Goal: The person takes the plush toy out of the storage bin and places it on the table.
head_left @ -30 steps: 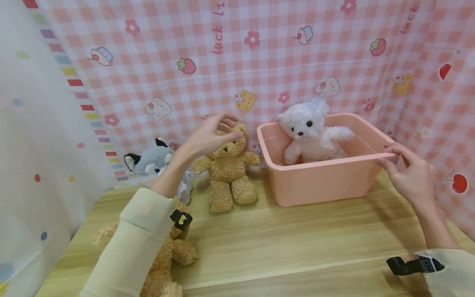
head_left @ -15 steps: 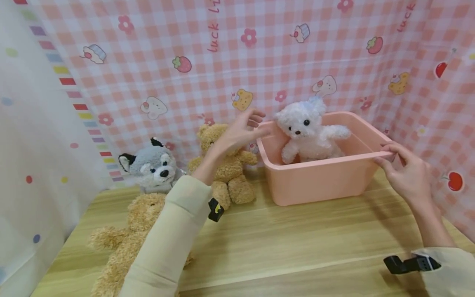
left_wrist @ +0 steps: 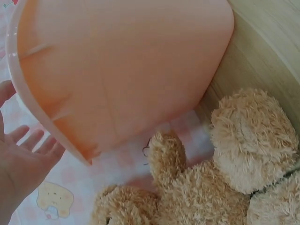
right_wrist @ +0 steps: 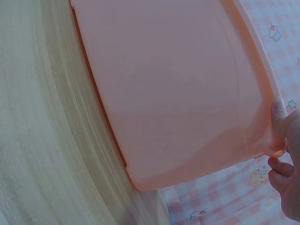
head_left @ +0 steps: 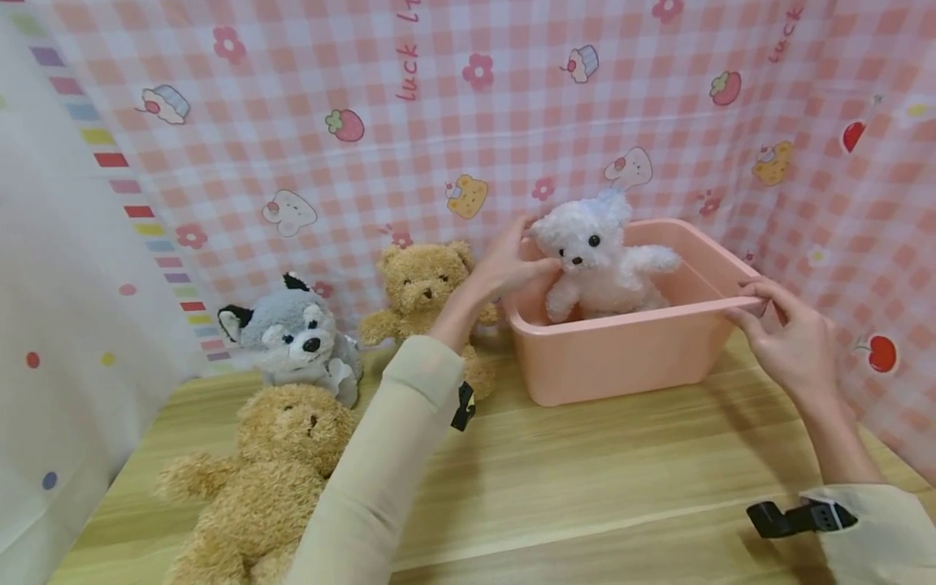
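A white teddy bear [head_left: 617, 280] sits in the pink plastic bin [head_left: 607, 357], its head above the left end and one arm raised to the right. My left hand [head_left: 504, 264] is at the bin's left end beside the bear's head, with its thumb overlapping the bear's cheek in the head view. In the left wrist view, the fingers of my left hand [left_wrist: 28, 159] are spread loosely beside the bin's rim [left_wrist: 33, 105]. At the front right corner my right hand [head_left: 793, 341] pinches the rim, thumb on the near side.
Left of the bin a tan teddy bear [head_left: 420, 284] sits against the pink checked cloth [head_left: 409, 171]. A grey husky plush [head_left: 296, 333] sits farther left. In front of it lies a larger brown teddy bear [head_left: 266, 487] on the wooden table [head_left: 585, 487].
My left hand has moved right, from in front of the seated tan bear to the white bear's head. My right hand keeps its grip on the bin's rim; the view has shifted slightly.
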Action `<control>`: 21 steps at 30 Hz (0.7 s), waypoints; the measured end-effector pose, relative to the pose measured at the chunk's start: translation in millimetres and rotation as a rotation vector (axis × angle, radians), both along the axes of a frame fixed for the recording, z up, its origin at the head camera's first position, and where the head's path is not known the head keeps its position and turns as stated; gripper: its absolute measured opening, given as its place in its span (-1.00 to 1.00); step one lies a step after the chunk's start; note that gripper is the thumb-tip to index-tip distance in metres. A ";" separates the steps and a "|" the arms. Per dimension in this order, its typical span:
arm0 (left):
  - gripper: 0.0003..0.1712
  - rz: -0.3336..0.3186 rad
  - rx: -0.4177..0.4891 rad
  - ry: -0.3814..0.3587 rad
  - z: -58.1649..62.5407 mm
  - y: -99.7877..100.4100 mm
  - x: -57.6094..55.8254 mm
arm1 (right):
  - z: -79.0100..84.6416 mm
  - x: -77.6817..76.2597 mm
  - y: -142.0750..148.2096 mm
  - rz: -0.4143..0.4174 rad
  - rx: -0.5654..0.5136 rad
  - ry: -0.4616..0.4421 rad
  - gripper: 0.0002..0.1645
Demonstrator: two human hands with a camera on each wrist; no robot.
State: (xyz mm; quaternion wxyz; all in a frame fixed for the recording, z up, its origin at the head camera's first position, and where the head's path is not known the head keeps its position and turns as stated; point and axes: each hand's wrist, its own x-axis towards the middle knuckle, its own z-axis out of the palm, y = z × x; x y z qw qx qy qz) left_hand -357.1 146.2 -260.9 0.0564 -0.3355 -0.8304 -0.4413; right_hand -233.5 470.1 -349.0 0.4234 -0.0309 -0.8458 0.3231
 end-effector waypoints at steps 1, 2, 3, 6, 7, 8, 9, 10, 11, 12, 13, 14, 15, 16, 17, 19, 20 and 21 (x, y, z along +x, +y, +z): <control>-0.08 -0.002 -0.008 0.005 -0.1 1.3 -1.1 | 0.2 -0.1 -0.3 -0.002 0.001 0.004 -0.62; -0.08 0.003 -0.022 0.015 -0.1 2.8 -2.0 | 0.4 -0.2 -0.6 -0.003 0.002 0.008 -0.62; -0.07 0.003 -0.032 0.030 0.0 4.3 -3.1 | 0.6 0.0 -0.8 -0.003 0.005 0.011 -0.62; -0.05 0.002 -0.044 0.019 0.0 9.4 -4.4 | 0.4 0.7 -1.2 -0.012 0.018 0.008 -0.61; -0.05 0.003 -0.051 0.015 0.1 11.1 -4.7 | 0.4 0.8 -1.0 -0.015 0.023 0.003 -0.60; -0.04 0.006 -0.055 0.008 0.1 12.5 -4.5 | 0.1 1.0 -0.9 -0.011 0.022 -0.002 -0.60; -0.03 0.007 -0.054 -0.001 -0.4 13.4 -4.5 | -0.2 1.3 -0.9 -0.014 0.030 -0.007 -0.60; -0.01 0.012 -0.055 -0.017 -0.6 13.9 -3.7 | -0.9 1.1 -1.1 -0.016 0.034 -0.011 -0.59; 0.01 0.027 -0.070 -0.022 -1.1 14.2 -3.5 | -1.3 0.9 -1.6 -0.019 0.038 -0.012 -0.60; 0.03 0.049 -0.103 -0.022 -1.6 14.5 -3.0 | -1.7 0.9 -1.7 -0.015 0.039 -0.014 -0.60; 0.03 0.074 -0.146 -0.021 -2.1 14.8 -2.3 | -1.8 0.8 -1.6 -0.011 0.042 -0.013 -0.60; 0.03 0.091 -0.183 -0.026 -2.7 15.3 -1.3 | -1.6 0.6 -1.8 -0.012 0.042 -0.009 -0.60; 0.03 0.107 -0.224 -0.025 -3.7 16.3 -1.0 | -1.4 0.5 -1.7 -0.016 0.045 -0.007 -0.59; 0.03 0.118 -0.261 -0.028 -4.4 17.6 0.0 | -1.3 0.1 -1.2 -0.017 0.041 -0.007 -0.59; 0.01 0.132 -0.298 -0.025 -5.3 19.4 0.5 | -1.1 0.0 -0.6 -0.016 0.036 -0.006 -0.58; -0.04 0.143 -0.336 -0.022 -7.6 22.7 2.3 | -0.9 -0.2 0.7 -0.014 0.036 -0.001 -0.58; -0.07 0.145 -0.334 -0.021 -8.7 24.4 3.4 | -1.1 -0.2 1.4 -0.014 0.036 -0.003 -0.58; -0.10 0.145 -0.334 -0.013 -9.8 26.3 4.1 | -1.5 -0.1 2.1 -0.012 0.038 -0.004 -0.58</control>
